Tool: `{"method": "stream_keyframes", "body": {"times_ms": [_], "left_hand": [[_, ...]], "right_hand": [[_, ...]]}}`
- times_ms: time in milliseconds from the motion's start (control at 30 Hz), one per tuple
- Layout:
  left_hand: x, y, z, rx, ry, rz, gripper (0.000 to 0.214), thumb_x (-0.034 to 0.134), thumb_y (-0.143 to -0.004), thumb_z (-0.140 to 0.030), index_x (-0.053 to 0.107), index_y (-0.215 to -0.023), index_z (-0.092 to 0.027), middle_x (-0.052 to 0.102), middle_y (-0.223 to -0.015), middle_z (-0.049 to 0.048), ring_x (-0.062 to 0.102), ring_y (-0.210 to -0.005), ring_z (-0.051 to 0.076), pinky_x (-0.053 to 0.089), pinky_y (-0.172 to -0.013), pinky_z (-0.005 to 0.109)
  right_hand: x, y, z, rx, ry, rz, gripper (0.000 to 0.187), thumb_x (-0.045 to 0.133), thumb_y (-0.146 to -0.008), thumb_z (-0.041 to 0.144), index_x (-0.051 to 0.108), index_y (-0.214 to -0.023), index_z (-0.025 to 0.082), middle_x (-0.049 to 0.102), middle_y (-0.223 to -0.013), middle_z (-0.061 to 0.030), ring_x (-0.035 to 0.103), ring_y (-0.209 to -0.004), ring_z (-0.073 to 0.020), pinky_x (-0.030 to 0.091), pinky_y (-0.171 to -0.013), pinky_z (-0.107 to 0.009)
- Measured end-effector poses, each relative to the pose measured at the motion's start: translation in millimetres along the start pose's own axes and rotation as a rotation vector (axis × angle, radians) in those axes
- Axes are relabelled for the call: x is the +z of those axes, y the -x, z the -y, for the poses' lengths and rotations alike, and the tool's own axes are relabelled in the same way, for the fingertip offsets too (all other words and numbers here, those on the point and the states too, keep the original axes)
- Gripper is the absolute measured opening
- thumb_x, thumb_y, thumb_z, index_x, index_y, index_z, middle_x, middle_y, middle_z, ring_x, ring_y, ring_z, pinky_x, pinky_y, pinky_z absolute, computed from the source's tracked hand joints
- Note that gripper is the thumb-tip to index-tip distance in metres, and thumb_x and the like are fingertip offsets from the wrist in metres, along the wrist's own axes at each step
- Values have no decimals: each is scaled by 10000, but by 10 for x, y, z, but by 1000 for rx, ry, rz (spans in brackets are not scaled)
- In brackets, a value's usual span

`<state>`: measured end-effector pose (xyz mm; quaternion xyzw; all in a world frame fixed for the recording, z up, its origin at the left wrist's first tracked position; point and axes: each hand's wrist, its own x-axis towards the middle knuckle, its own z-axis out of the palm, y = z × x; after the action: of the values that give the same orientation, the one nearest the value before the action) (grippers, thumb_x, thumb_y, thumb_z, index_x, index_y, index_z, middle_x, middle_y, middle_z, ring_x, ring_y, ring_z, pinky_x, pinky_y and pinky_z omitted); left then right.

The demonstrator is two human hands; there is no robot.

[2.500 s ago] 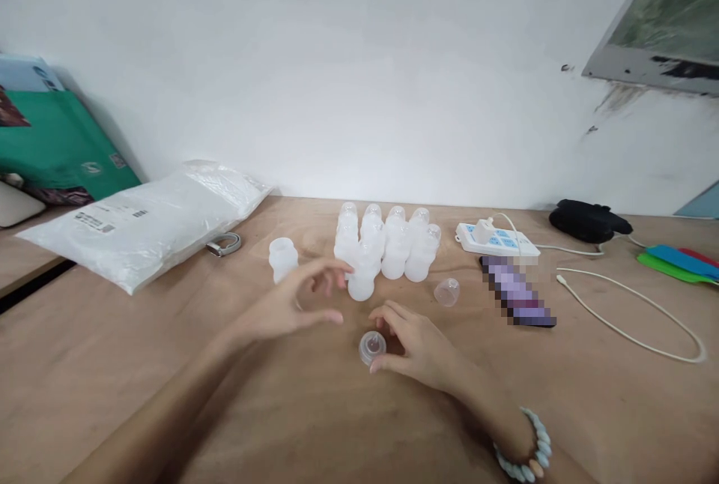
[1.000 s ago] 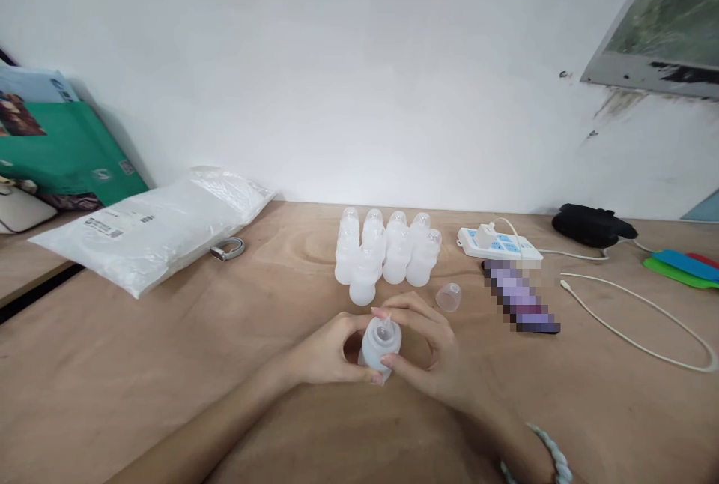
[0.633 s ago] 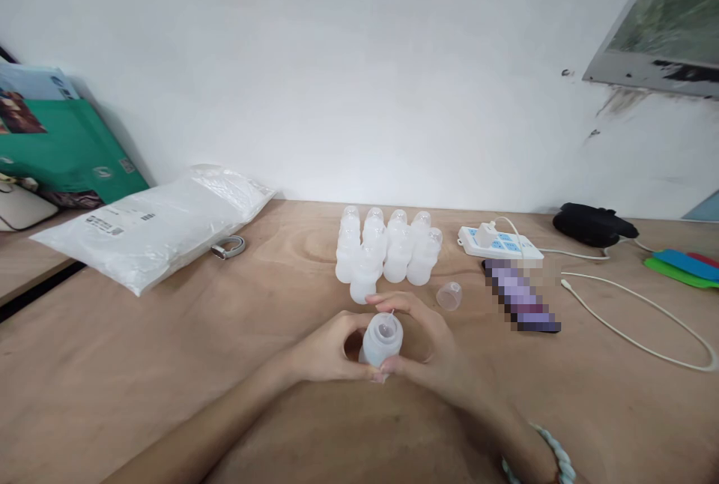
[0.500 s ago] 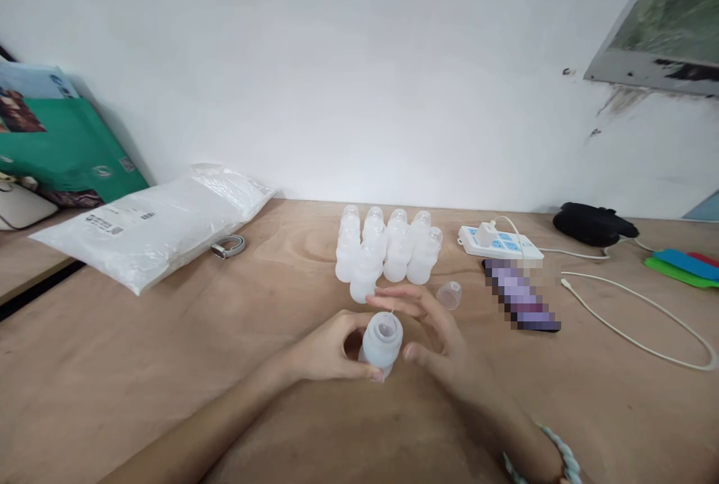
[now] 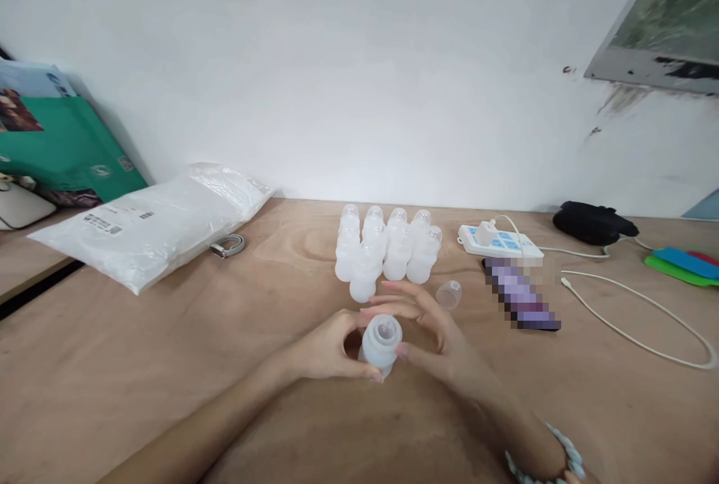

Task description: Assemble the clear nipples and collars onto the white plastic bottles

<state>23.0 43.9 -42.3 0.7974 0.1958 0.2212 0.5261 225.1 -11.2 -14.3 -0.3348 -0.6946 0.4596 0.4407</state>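
Note:
A small translucent white bottle (image 5: 380, 342) stands low over the wooden table (image 5: 168, 364), its open-tipped top facing me. My left hand (image 5: 329, 349) is wrapped round its lower body. My right hand (image 5: 430, 334) meets the bottle's top with thumb and fingertips, the other fingers stretched out above it. Just behind stands a cluster of several matching capped bottles (image 5: 387, 248). A loose clear cap (image 5: 449, 294) lies to the right of my right hand.
A white plastic bag (image 5: 151, 222) and a metal ring (image 5: 228, 246) lie at the left. A power strip (image 5: 497, 240), a pixelated phone (image 5: 520, 295), a white cable (image 5: 634, 319) and a black object (image 5: 592, 222) sit at the right. Green folders (image 5: 61, 147) lean at far left.
My left hand fetched the bottle from the left and my right hand set the top from the table on it. Since half a second ago the right fingers have shifted round the top.

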Motion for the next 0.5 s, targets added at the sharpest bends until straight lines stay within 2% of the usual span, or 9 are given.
{"method": "stream_keyframes", "body": {"times_ms": [100, 167, 267, 333, 433, 500], "left_hand": [[9, -10, -4, 4, 6, 9, 298, 778, -731, -370, 636, -876, -152, 586, -799, -14, 508, -732, 142, 413, -676, 245], [16, -16, -5, -14, 16, 24, 291, 769, -739, -370, 632, -872, -150, 579, -787, -15, 498, -716, 137, 405, -660, 242], [23, -21, -2, -19, 13, 16, 309, 780, -726, -370, 633, -880, -147, 590, -805, -6, 513, -741, 148, 416, -685, 251], [25, -21, 1, -4, -4, 3, 315, 793, -715, -373, 636, -865, -145, 580, -793, -11, 507, -737, 145, 412, -684, 249], [27, -21, 6, 21, -11, 11, 301, 789, -728, -373, 638, -849, -143, 560, -778, -20, 480, -706, 127, 396, -652, 231], [28, -17, 8, 29, -8, 16, 303, 784, -737, -370, 643, -879, -143, 574, -798, -13, 488, -714, 131, 403, -652, 231]], "right_hand": [[29, 6, -50, 65, 111, -124, 592, 831, -688, 386, 476, -1146, 267, 642, -1107, -61, 573, -1135, -274, 439, -997, -467], [4, 11, -90, 76, 170, -144, 640, 881, -603, 375, 474, -1086, 271, 598, -1132, -52, 552, -1133, -276, 446, -977, -451], [-52, 10, -103, -5, 95, -18, 709, 810, -717, 360, 385, -1282, 304, 587, -1237, -79, 516, -1224, -270, 387, -1053, -477], [-60, 3, -82, -10, 50, -4, 719, 770, -773, 365, 333, -1340, 309, 629, -1180, -76, 523, -1232, -266, 359, -1077, -496], [-28, -8, -39, 87, 73, -42, 814, 866, -640, 428, 387, -1284, 293, 619, -1122, -60, 551, -1181, -287, 402, -1033, -485], [-10, -7, -24, 92, 64, 38, 845, 873, -612, 466, 412, -1297, 288, 557, -1261, -89, 504, -1249, -303, 387, -1051, -480]]}}
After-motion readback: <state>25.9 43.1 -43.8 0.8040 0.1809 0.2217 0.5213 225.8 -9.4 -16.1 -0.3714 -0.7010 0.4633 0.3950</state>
